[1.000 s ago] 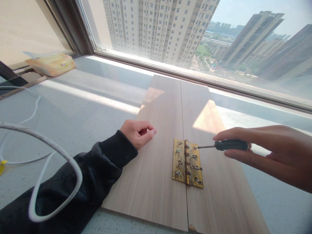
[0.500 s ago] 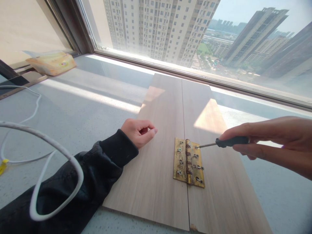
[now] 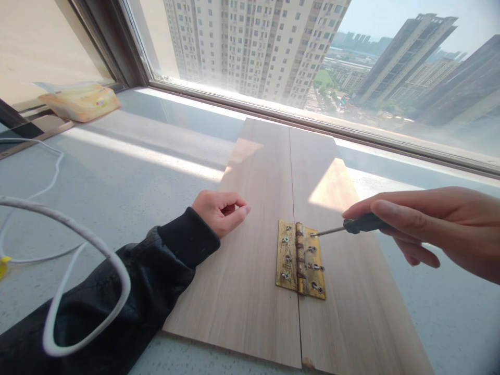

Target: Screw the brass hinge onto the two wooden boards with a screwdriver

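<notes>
My right hand (image 3: 425, 224) grips a screwdriver (image 3: 363, 224) by its dark handle, between thumb and forefinger, with the other fingers partly spread. The thin metal shaft points left, and its tip meets the upper screw in the right leaf of a worn brass hinge (image 3: 282, 260). This hinge lies flat across the seam between the left wooden board (image 3: 238, 291) and the right wooden board (image 3: 351, 302). Several screws stand in its holes, some on the right leaning. Resting on the left board, my left hand (image 3: 219, 211) is curled, thumb against forefinger, and appears to hold nothing.
A white cable (image 3: 117, 260) loops over my left sleeve in the foreground. An orange-and-white soft pack (image 3: 82, 104) lies at the far left on the speckled sill (image 3: 156, 151). The window frame (image 3: 219, 104) borders the boards' far end.
My right thumb has shifted forward over the screwdriver handle and the lower fingers have opened out. The screwdriver tip stays at the same screw. My left hand stays put; the view shifts slightly.
</notes>
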`<action>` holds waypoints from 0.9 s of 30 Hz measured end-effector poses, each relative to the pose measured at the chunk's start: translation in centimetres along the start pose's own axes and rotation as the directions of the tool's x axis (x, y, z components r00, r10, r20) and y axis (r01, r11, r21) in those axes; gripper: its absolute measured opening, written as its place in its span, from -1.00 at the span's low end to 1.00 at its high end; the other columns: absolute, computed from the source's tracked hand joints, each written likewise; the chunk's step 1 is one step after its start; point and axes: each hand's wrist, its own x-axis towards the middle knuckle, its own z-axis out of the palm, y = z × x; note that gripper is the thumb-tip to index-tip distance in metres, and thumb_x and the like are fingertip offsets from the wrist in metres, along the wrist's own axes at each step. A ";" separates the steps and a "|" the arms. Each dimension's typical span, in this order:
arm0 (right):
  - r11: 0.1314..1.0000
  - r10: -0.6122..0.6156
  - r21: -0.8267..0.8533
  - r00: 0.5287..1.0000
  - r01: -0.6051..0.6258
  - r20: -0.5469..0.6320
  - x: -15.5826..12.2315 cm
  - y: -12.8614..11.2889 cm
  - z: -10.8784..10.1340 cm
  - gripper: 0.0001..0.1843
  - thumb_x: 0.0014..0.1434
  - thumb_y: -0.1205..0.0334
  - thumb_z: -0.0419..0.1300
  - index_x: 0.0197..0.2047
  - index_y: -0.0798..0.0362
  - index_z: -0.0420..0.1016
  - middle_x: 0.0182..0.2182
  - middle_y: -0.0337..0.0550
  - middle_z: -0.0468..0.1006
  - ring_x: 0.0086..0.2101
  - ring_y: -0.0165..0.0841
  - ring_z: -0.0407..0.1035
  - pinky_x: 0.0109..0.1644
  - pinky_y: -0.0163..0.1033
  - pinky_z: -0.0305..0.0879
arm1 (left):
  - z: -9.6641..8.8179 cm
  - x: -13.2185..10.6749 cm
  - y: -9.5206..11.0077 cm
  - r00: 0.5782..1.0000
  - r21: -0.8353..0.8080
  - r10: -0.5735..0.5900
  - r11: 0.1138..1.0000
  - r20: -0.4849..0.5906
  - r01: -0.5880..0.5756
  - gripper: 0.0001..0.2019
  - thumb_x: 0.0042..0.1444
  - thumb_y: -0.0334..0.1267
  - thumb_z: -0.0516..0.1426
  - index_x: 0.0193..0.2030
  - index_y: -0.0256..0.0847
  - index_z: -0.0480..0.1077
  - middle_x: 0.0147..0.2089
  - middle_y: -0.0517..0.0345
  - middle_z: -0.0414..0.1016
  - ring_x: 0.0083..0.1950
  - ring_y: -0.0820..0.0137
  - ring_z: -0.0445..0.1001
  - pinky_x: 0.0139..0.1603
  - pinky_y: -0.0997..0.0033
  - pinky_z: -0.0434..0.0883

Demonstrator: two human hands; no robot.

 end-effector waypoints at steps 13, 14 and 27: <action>0.978 0.149 -0.118 0.971 -0.173 -0.189 0.6 1.7 0.9 -0.32 -0.03 -0.46 -0.10 -0.62 -0.02 0.41 -0.77 -0.26 0.26 -0.72 -0.42 0.15 -0.62 -0.23 0.10 | 0.1 0.0 0.0 1.000 0.002 0.008 1.000 0.003 -0.008 -0.78 -0.01 -0.23 0.13 -0.54 -0.32 0.47 -0.74 0.32 0.14 -0.68 0.62 0.09 -0.65 0.61 0.10; 0.976 0.125 -0.152 0.970 -0.158 -0.207 0.5 1.8 0.9 -0.33 -0.01 -0.44 -0.10 -0.56 -0.04 0.46 -0.76 -0.27 0.26 -0.72 -0.42 0.14 -0.63 -0.24 0.08 | 0.1 0.0 0.0 1.000 0.003 0.004 1.000 0.001 -0.004 -0.78 -0.01 -0.23 0.13 -0.54 -0.32 0.47 -0.74 0.32 0.14 -0.67 0.62 0.09 -0.65 0.61 0.10; 0.791 -0.447 -0.499 0.891 0.353 -0.077 1.0 1.7 -1.2 -0.75 0.15 0.00 0.00 -0.17 -0.33 0.46 -0.34 -0.38 0.57 -0.44 -0.36 0.42 -0.41 -0.22 0.33 | 0.0 0.1 0.0 1.000 0.007 0.021 1.000 -0.002 -0.021 -0.78 -0.01 -0.23 0.13 -0.54 -0.32 0.47 -0.74 0.32 0.16 -0.68 0.62 0.10 -0.65 0.61 0.10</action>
